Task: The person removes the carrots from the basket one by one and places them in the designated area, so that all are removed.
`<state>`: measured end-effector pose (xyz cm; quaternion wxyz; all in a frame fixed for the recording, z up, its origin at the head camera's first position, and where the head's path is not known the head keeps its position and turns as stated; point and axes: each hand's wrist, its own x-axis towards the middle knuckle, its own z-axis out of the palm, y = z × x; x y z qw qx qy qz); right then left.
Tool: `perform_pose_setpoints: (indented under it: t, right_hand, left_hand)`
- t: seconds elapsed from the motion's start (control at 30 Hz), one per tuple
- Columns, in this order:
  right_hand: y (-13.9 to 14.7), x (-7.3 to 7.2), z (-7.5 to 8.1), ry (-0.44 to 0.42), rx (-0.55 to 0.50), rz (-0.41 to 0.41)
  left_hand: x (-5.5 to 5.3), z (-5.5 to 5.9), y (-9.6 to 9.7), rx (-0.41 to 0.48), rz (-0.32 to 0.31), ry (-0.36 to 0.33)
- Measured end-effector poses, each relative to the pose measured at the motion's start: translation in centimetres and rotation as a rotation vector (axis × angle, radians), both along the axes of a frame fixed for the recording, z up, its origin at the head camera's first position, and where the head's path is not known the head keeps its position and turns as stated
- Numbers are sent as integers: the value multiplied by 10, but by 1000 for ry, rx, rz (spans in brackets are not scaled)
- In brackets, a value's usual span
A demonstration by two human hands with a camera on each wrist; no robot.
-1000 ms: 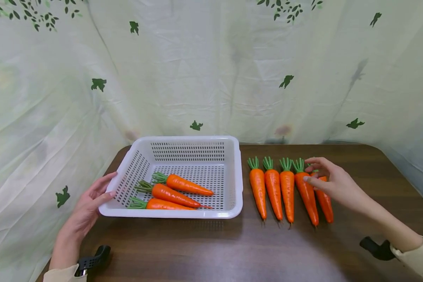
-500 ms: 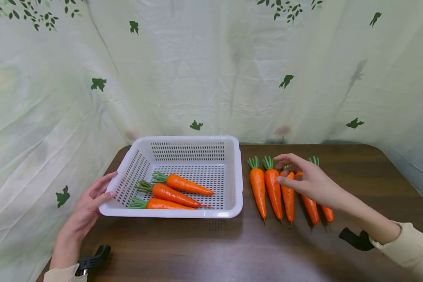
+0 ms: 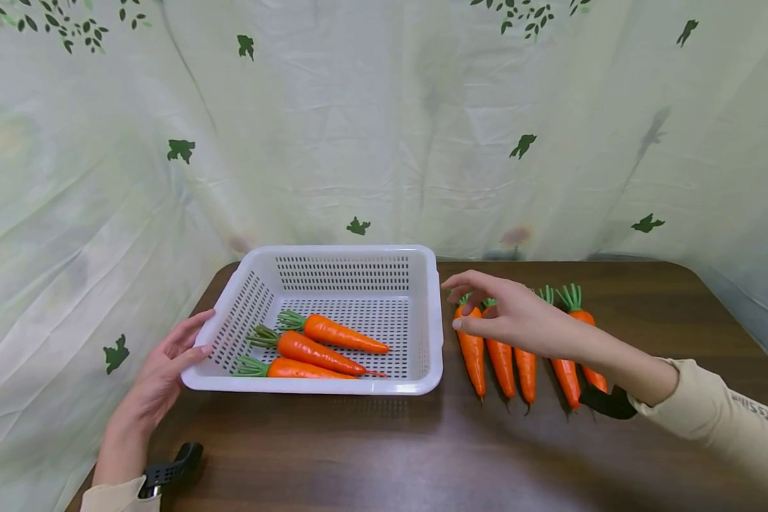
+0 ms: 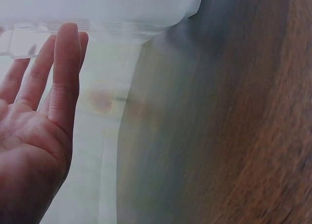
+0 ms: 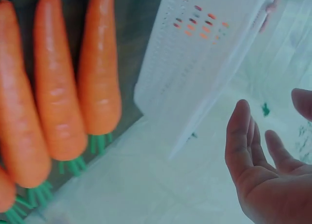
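A white perforated plastic basket (image 3: pixel 342 264) sits on the table, with three carrots (image 3: pixel 320 350) lying inside it. My left hand (image 3: pixel 156 380) is at the basket's left end, its fingertips touching the outer wall; the left wrist view shows those fingers (image 4: pixel 66 82) nearly straight. To the basket's right, several carrots (image 3: pixel 471 355) lie in a row, green tops toward the back. My right hand (image 3: pixel 515 309) hovers over the tops of this row, fingers loosely bent with nothing between them. It partly hides the middle carrots. In the right wrist view, the hand (image 5: pixel 265 170) is apart from the row.
The brown wooden table (image 3: pixel 371 455) has its back edge against a pale curtain (image 3: pixel 384 128) printed with leaves. A black strap (image 3: pixel 173 469) is on the left wrist and another black piece (image 3: pixel 608 403) sits at the right wrist.
My right hand has moved left along the carrot row, from the rightmost carrot to the ones nearest the basket. The left hand has stayed at the basket's end.
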<state>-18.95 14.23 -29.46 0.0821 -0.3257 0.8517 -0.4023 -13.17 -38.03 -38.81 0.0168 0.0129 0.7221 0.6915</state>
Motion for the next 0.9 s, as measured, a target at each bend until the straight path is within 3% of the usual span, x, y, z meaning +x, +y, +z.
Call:
perform_pose_setpoints:
  t: [0.23,0.5,0.9]
  right_hand:
    - [-27,-10,13,29,74,96]
    - [-59,-26,24,47,217,153]
    - [-102,-52,35,-25,307,287]
  left_hand:
    - [-1,0,-1,-11,-2,0]
    - [-1,-1,-1,-11,-2,2]
    - [-2,0,-2,-14,-4,6]
